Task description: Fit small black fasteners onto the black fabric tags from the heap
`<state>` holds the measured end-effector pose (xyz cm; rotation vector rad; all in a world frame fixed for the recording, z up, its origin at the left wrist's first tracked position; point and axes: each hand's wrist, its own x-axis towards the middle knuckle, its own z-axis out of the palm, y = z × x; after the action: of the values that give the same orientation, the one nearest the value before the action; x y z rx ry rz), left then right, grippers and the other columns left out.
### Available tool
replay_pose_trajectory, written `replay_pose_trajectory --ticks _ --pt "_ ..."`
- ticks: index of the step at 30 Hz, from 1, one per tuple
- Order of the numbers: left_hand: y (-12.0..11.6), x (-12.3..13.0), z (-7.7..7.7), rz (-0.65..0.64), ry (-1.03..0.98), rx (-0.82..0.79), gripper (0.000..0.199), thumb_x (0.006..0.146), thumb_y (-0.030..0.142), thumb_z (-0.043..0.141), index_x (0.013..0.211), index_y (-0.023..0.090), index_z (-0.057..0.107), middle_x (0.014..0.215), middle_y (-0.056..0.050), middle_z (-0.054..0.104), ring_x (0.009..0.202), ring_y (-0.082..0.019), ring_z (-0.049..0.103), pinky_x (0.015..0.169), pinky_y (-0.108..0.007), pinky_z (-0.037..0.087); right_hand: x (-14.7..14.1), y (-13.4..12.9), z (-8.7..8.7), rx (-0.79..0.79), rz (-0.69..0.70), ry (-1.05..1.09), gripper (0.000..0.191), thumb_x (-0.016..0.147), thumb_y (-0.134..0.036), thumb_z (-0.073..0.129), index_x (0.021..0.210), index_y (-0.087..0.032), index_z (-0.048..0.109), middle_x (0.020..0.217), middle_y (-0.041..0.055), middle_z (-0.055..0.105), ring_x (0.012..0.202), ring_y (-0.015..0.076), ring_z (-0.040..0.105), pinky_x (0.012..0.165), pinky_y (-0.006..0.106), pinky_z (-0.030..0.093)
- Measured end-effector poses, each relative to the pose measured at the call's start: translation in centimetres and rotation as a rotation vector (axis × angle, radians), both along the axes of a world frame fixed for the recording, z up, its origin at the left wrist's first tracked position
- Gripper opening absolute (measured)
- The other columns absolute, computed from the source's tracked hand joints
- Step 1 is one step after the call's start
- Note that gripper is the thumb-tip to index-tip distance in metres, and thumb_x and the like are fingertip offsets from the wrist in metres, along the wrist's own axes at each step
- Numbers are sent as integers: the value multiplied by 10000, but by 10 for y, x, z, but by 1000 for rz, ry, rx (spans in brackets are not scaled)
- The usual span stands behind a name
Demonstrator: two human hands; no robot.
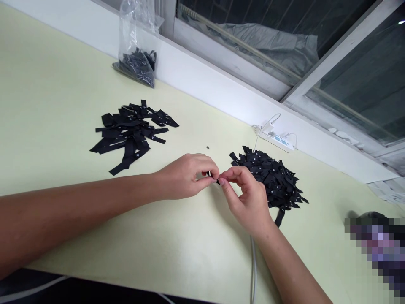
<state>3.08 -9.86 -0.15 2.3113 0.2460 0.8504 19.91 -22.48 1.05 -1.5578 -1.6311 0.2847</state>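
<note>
Label (pixel 215 179), small and black, is pinched between left hand (pixel 186 176) and right hand (pixel 245 198) over the table (pixel 47 93) beside the right pile (pixel 272 177); best keep fingertips near its ends for a square fold.

The left hand (pixel 186 175) and right hand (pixel 245 198) meet fingertip to fingertip above the table (pixel 47 93), pinching one small black label (pixel 216 180) between them — most of it is hidden by the fingers. A flat pile of loose labels (pixel 131 133) lies beyond the left hand; a denser heap (pixel 272 179) sits just behind the right hand. A plastic bag (pixel 137 50) of labels leans against the sill — a power strip (pixel 278 138) lies farther right.
</note>
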Motion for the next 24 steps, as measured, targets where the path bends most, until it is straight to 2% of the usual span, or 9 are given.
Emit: replay_pose_trajectory --ticks 7,16,24 --pt "-1 1 -1 -14 -28 76 145 912 118 554 875 200 667 860 2 704 829 -140 625 762 -268 484 -1 1 -2 -14 8 134 78 930 -243 638 998 -249 600 935 44 753 847 189 746 817 364 645" --pt "-3 0 0 21 11 3 126 857 121 580 869 194 683 854 -2 705 789 -134 625 607 -220 458 -3 -3 -1 -62 8 119 229 858 -250 739 1035 -255 594 998 43 767 919 207 766 909 408 654" --pt "-6 1 2 31 -2 35 116 857 108 559 871 184 646 801 -1 677 751 -127 606 592 -216 436 -2 1 -5 -53 0 216 167 869 -266 735 983 -253 614 971 42 773 918 203 770 897 399 665"
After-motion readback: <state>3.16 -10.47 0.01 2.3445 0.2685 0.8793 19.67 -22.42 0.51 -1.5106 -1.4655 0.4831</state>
